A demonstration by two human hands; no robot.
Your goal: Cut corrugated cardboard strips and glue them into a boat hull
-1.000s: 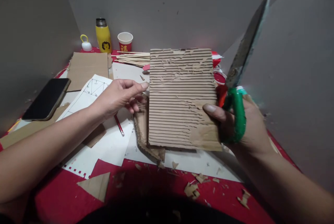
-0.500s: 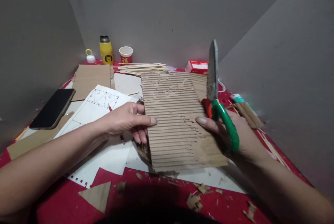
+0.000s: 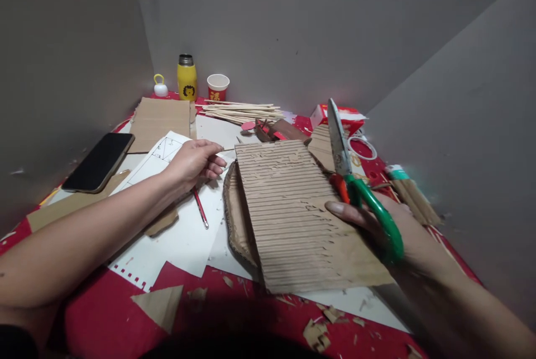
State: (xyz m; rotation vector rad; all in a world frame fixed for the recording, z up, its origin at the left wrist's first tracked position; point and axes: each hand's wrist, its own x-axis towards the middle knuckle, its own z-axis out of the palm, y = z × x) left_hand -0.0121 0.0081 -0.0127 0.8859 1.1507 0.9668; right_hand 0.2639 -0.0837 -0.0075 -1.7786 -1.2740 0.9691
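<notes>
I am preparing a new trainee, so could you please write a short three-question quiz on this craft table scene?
1. True or false: the right hand holds green-handled scissors with blades shut.
2. What does the right thumb press on: A) corrugated cardboard sheet B) black phone C) yellow flask?
3. Which thing lies nearest the left hand on the white paper?

Key: 1 true; 2 A; 3 the red pencil.
</notes>
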